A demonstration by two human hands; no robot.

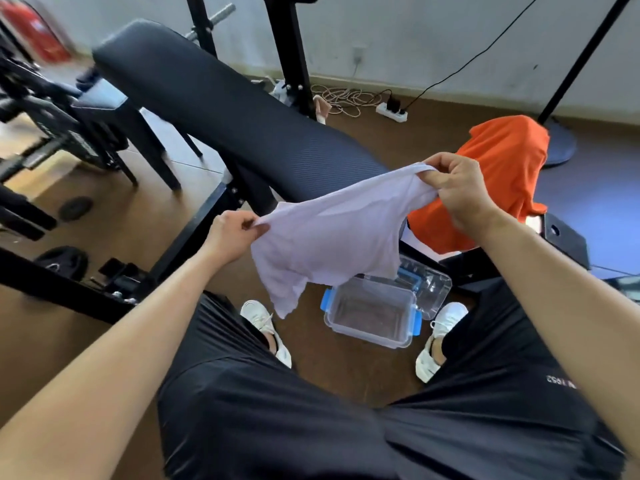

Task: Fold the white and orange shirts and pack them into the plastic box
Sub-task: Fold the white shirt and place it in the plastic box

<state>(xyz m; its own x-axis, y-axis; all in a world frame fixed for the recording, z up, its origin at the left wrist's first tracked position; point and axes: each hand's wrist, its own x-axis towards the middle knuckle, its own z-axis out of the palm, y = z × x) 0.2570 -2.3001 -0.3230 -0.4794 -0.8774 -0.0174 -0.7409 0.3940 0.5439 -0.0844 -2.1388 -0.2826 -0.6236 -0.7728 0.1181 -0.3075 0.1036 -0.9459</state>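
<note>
Both hands, left (232, 237) and right (456, 188), pinched the white shirt (332, 237) taut; level edges before folding would be best.

A thin, soft white cloth shirt (332, 233) and a matt orange cloth shirt (498, 174) are seen over a glossy see-through plastic box with blue plastic clips (372, 315), next to a black bench pad (221, 109) finished in finely ribbed, faintly shiny vinyl-looking stuff.

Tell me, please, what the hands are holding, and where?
Both the left hand and right hand pinch the white cloth shirt along its upper edge.
</note>
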